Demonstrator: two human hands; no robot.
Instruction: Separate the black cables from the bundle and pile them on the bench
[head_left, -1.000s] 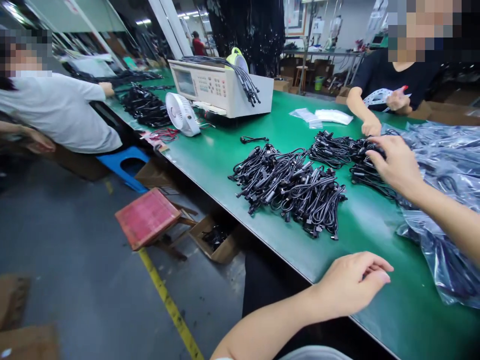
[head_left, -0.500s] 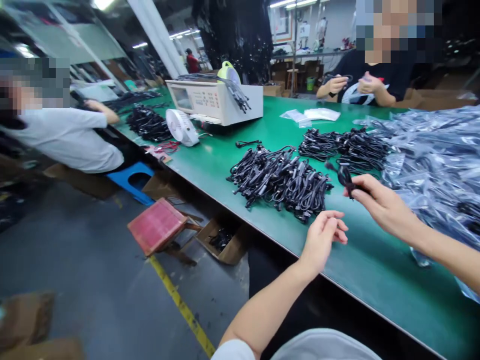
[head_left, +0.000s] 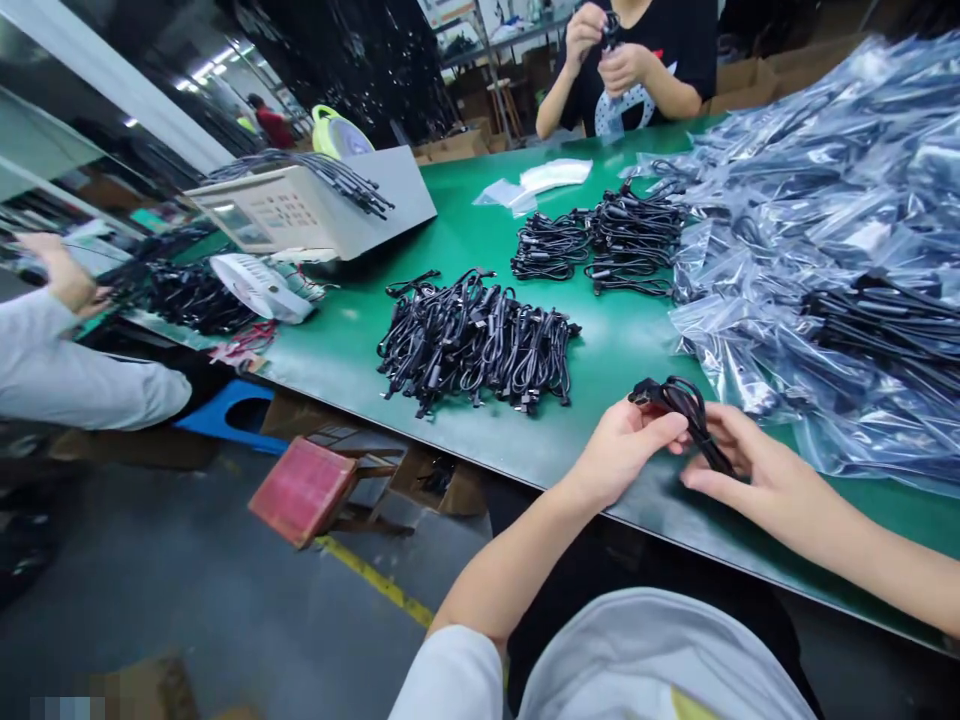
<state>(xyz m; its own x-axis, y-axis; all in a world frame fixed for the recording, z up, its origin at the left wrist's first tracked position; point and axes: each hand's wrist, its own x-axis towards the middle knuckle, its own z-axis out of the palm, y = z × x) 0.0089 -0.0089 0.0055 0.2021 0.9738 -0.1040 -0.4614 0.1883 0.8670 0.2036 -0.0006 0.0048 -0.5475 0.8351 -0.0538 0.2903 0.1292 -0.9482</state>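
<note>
A coiled black cable [head_left: 686,412] is held between my two hands above the front edge of the green table [head_left: 607,340]. My left hand [head_left: 626,445] grips its connector end with thumb and fingers. On the other end of the bundle, my right hand [head_left: 750,470] is closed, fingers wrapped round the loops. To the left of my hands lies a large pile of bundled black cables [head_left: 480,345]. Beyond it are smaller stacks of black cables [head_left: 637,235]. Clear plastic bags [head_left: 735,340], some with cables in them, are heaped to the right.
Across the table a co-worker's hands [head_left: 607,55] hold a cable. White plastic bags [head_left: 555,177] lie near there. A beige test instrument [head_left: 300,210] and a small white fan [head_left: 259,287] stand at left. A red-topped stool [head_left: 304,490] is below the table edge.
My left hand has come up and taken hold of the cable's end, which only my right hand held before. The camera view has shifted to the right and tilted.
</note>
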